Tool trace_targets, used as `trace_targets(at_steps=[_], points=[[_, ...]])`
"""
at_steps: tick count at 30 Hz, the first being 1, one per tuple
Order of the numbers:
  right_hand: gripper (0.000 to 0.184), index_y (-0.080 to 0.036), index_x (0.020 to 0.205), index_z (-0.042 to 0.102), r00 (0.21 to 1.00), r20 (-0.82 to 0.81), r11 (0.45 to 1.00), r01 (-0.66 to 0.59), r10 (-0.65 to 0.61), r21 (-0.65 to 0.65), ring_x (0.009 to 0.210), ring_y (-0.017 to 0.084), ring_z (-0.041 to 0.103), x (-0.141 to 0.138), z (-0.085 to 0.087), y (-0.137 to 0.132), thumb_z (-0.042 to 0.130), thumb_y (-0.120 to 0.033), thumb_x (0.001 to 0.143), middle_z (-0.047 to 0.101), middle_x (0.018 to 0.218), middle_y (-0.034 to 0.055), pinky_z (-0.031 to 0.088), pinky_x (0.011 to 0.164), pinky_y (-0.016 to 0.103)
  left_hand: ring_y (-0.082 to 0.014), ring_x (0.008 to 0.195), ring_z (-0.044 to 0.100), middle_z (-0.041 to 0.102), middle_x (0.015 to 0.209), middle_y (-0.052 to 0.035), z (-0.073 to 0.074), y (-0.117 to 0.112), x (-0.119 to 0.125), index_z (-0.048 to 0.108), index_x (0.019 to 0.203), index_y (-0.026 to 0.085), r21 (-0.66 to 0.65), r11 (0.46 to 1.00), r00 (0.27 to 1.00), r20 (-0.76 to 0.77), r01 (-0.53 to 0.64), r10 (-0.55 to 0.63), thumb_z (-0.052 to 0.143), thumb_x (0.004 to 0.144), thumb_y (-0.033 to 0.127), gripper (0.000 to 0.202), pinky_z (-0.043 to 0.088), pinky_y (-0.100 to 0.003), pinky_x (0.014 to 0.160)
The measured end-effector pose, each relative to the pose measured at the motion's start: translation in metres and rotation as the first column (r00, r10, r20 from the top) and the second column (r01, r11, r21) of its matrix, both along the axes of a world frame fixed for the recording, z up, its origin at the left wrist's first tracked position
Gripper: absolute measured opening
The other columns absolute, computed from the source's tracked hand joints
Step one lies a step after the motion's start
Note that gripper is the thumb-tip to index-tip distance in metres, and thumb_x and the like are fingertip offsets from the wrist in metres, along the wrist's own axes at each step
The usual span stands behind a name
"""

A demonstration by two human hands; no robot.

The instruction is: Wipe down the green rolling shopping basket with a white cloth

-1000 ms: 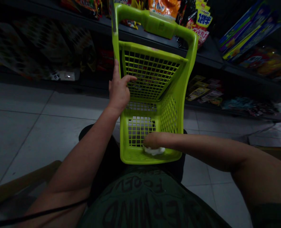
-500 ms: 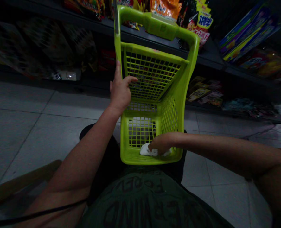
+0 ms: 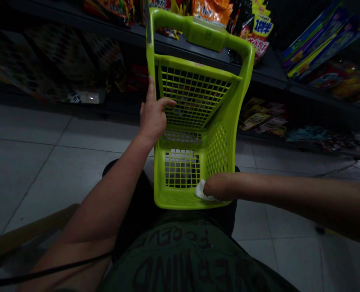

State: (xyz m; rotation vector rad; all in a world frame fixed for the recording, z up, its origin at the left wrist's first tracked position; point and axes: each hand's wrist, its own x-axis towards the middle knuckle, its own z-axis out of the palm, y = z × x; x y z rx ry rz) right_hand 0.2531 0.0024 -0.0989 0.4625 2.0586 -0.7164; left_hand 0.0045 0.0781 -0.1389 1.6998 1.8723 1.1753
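A lime-green plastic shopping basket with a tall handle stands upright on my lap, its open side toward me. My left hand grips the basket's left rim, thumb up along the edge and fingers curled over it. My right hand is inside the basket at its lower right corner, closed on a white cloth pressed against the bottom wall. Its fingers are mostly hidden behind the wrist.
Dark store shelves run across the back, stocked with snack bags and coloured packets. The floor is pale tile. A wooden chair arm shows at the lower left, and a black strap crosses my left forearm.
My right hand has slid the white cloth from the middle of the basket's bottom to its right corner. My left hand has kept its grip on the rim.
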Motion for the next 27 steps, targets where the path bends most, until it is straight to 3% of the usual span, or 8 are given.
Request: trace_targets(at_steps=[3,6,9,14,18,20,24,27], points=[[0.026,-0.014,0.103,0.077,0.997,-0.059,0.995,-0.062,0.058,-0.077,0.087,0.02,0.07,-0.022,0.003,-0.003,0.065,-0.008,0.082,0.077,0.1,0.0114,0.048,0.078,0.029,-0.0237,0.159,0.014,0.03,0.165,0.02,-0.002,0.003,-0.001,0.069,0.119,0.031,-0.039,0.999,0.999,-0.05,0.001,-0.003,0.042,0.094,0.023,0.037,0.011,-0.058,0.13],[0.038,-0.016,0.128,0.069,0.925,-0.364,0.983,0.044,-0.107,-0.178,0.097,0.019,0.07,-0.056,-0.003,-0.014,0.058,-0.014,0.092,0.075,0.115,0.0101,0.049,0.085,0.028,-0.0238,0.159,0.012,0.028,0.165,0.0223,-0.003,0.006,-0.005,0.069,0.118,0.032,-0.058,0.998,0.999,-0.051,0.006,-0.009,0.043,0.094,0.023,0.037,0.009,-0.059,0.13],[0.047,-0.016,0.141,0.059,0.855,-0.48,0.973,0.108,-0.196,-0.204,0.103,0.019,0.07,-0.069,-0.013,-0.023,0.054,-0.014,0.094,0.073,0.123,0.0112,0.049,0.09,0.028,-0.0227,0.158,0.017,0.025,0.164,0.0256,-0.003,0.006,-0.01,0.072,0.111,0.038,-0.043,0.999,1.0,-0.029,-0.007,0.006,0.048,0.09,0.02,0.036,0.014,-0.053,0.132],[0.034,-0.012,0.122,0.071,0.993,-0.116,0.999,-0.024,0.019,-0.037,0.095,0.025,0.074,-0.035,-0.019,-0.02,0.056,-0.01,0.091,0.076,0.11,0.0163,0.052,0.079,0.031,-0.0223,0.158,0.018,0.023,0.167,0.0224,0.0,0.002,-0.007,0.07,0.116,0.034,-0.013,1.0,1.0,-0.026,0.004,-0.004,0.05,0.088,0.021,0.037,0.019,-0.053,0.131],[0.03,-0.013,0.117,0.072,0.991,0.133,0.993,0.017,-0.033,0.12,0.093,0.028,0.075,-0.021,-0.021,-0.01,0.058,-0.017,0.091,0.077,0.103,0.0171,0.052,0.074,0.033,-0.0208,0.158,0.017,0.02,0.168,0.0205,0.0,0.002,0.001,0.071,0.107,0.034,0.026,1.0,1.0,0.018,-0.005,0.004,0.049,0.089,0.02,0.032,0.021,-0.05,0.13],[0.029,-0.014,0.115,0.073,0.998,0.056,0.997,0.027,-0.031,0.07,0.092,0.028,0.074,-0.032,-0.029,-0.009,0.06,-0.019,0.09,0.077,0.104,0.0163,0.051,0.073,0.032,-0.0226,0.159,0.017,0.018,0.169,0.0183,-0.002,0.004,0.002,0.071,0.105,0.032,0.041,0.999,0.999,0.047,-0.004,0.002,0.048,0.088,0.018,0.031,0.019,-0.052,0.129],[0.035,-0.017,0.124,0.068,0.928,-0.354,0.993,0.097,-0.114,-0.066,0.093,0.024,0.073,-0.068,-0.046,-0.019,0.052,-0.02,0.094,0.076,0.11,0.0123,0.05,0.076,0.03,-0.0235,0.158,0.018,0.023,0.168,0.0181,-0.009,0.01,-0.002,0.072,0.101,0.033,0.091,0.996,0.997,0.072,-0.004,-0.003,0.05,0.085,0.016,0.032,0.018,-0.051,0.13],[0.042,-0.017,0.131,0.064,0.9,-0.406,0.987,0.145,-0.161,-0.069,0.092,0.022,0.072,-0.07,-0.046,-0.023,0.05,-0.015,0.092,0.076,0.111,0.0114,0.048,0.075,0.027,-0.022,0.158,0.018,0.023,0.168,0.0185,-0.01,0.012,-0.009,0.073,0.101,0.034,0.102,0.995,0.999,0.052,0.005,-0.011,0.051,0.083,0.014,0.034,0.018,-0.047,0.131]])
